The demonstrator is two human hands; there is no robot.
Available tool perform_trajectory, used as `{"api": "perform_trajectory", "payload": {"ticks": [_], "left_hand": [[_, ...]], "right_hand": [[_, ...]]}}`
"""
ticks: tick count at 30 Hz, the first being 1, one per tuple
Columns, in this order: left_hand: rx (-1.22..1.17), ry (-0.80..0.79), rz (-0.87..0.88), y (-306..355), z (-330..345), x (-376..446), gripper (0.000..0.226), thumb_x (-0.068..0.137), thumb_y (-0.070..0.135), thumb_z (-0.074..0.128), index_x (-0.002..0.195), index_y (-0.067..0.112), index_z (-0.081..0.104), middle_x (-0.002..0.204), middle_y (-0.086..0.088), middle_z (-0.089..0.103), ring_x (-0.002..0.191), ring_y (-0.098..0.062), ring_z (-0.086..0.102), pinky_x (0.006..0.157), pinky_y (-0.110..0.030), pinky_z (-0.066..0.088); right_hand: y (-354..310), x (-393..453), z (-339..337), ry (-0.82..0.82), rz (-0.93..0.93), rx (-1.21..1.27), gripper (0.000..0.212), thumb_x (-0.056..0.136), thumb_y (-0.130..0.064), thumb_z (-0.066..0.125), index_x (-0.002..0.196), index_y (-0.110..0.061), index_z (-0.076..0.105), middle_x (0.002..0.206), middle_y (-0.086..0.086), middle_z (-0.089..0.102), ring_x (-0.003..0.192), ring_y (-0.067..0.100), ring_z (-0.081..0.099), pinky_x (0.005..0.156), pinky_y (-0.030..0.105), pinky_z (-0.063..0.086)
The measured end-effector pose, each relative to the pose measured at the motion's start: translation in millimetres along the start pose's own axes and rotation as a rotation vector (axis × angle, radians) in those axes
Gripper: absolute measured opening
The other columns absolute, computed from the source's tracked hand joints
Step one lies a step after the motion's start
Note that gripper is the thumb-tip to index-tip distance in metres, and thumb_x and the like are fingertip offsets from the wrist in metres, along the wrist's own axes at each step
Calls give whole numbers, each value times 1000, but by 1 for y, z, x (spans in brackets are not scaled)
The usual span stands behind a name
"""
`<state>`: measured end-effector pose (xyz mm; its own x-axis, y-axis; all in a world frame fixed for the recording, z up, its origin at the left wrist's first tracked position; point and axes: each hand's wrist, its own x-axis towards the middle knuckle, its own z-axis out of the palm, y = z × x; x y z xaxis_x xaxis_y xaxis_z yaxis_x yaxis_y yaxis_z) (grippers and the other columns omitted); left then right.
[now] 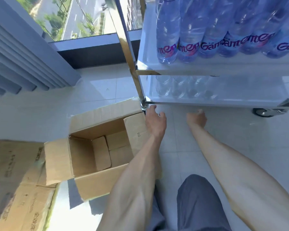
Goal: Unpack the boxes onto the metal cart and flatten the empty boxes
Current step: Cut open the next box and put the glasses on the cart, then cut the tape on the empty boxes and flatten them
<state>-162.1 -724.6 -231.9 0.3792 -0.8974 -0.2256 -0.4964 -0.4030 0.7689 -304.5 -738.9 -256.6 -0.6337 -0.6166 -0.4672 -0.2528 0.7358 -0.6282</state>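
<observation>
Cardboard box (97, 147), flaps open and nothing visible inside, stands on the white tiled floor (240, 139) just left of the person's left hand (155, 120), whose forearm crosses the box's near right corner. The left hand hangs with fingers loosely spread, holding nothing, below the metal cart's (215, 104) lower shelf. The right hand (197, 118) reaches toward the same shelf edge; whether its fingers grip anything cannot be told. Water bottles (207, 30) crowd the upper shelf. A flattened box (15, 180) lies at far left.
</observation>
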Motion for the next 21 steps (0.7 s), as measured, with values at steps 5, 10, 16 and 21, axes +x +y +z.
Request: {"api": "perform_trajectory", "payload": {"ticks": [5,10,16,21], "left_hand": [[58,61,-22,-40,-76,-49,32,92,19,51,121,17,63,115,-9,65,103,-29,62,84,-35,45],[110,41,-127,-103,-145,-88,34,89,23,53,122,15,57,121,-9,56,110,-29,57,90,-33,42],[193,15,-127,-136,-173,-127,42,85,16,51,128,14,54,128,-12,54,116,-32,53,97,-35,40],[273,-53,80,-110,-150,-155,36,90,16,53,124,6,59,121,-22,59,116,-37,54,95,-41,43]], "right_hand": [[24,-105,37,-99,-117,-84,35,85,-7,59,120,-3,62,123,23,64,115,38,58,89,35,45],[30,-203,62,-150,-320,-164,33,87,-10,59,120,-6,61,122,20,64,112,37,59,89,36,47],[70,-278,48,-201,-407,-289,34,83,-17,53,117,-21,59,114,11,65,103,33,61,83,36,52],[111,-290,0,-133,-315,-239,42,89,-15,51,130,-11,53,125,15,56,117,35,54,97,41,46]]}}
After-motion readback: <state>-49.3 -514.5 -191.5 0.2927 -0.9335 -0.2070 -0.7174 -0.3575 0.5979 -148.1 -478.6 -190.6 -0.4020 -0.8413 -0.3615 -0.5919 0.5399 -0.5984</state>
